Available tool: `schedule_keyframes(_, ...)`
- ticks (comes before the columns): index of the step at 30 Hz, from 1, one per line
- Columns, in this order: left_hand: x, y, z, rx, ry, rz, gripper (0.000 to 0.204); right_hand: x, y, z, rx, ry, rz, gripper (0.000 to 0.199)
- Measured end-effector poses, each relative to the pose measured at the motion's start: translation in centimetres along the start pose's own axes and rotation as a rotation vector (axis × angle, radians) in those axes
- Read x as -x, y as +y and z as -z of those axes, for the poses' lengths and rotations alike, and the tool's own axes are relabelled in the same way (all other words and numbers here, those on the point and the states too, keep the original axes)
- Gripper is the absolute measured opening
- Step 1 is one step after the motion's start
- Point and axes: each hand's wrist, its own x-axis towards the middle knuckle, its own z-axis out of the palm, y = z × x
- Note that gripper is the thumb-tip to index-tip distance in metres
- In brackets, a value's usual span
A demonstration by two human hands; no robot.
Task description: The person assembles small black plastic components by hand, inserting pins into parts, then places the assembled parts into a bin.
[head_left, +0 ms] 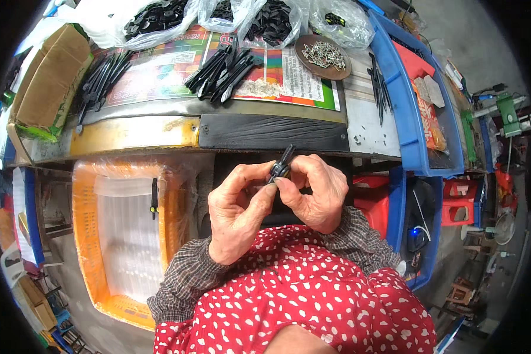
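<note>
In front of my chest, just off the worktable's edge, I pinch a small black plastic part (284, 160) with a yellow-green spot on it. My left hand (237, 203) has thumb and fingertips closed on its left side. Thumb and fingers of my right hand (317, 192) press on it from the right. The fingertips cover its lower portion, so its full shape is hidden. Ahead on the table lies a pile of long black plastic pieces (223, 72). Beside it sits a round brown dish (306, 64) of small metal pins or screws.
An orange basket (87, 236) lined with clear plastic stands at left, with one slim black item (154, 197) inside. Bags of black parts (271, 20) line the table's back. A cardboard box (50, 82) is at left, a blue crate (404, 112) at right, and red stools (459, 200) beyond.
</note>
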Motion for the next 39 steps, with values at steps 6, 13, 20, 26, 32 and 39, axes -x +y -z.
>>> schedule_keyframes(6,-0.1,-0.3,0.1,0.036,-0.008,-0.011,0.026,-0.6,0.9,-0.1,0.039,-0.039,0.039,0.022)
schedule_keyframes(13,-0.1,-0.4,0.2,-0.032,0.010,-0.009,0.025,0.0,0.1,0.0,-0.217,-0.087,-0.220,0.038)
schedule_keyframes(20,0.0,-0.3,0.0,-0.028,0.009,0.013,0.025,-0.8,0.3,-0.4,-0.538,0.008,-0.522,0.049)
schedule_keyframes(26,0.1,-0.1,0.1,-0.113,0.001,-0.053,0.024,-0.2,-0.4,0.3,-0.518,-0.282,-0.465,0.073)
schedule_keyframes(32,0.2,0.4,-0.1,-0.077,0.021,0.017,0.025,-1.0,0.9,0.3,-0.482,-0.072,-0.357,0.063)
schedule_keyframes(39,0.1,0.0,0.0,-0.076,-0.029,-0.027,0.026,-1.7,0.5,0.4,-0.580,-0.009,-0.575,0.067)
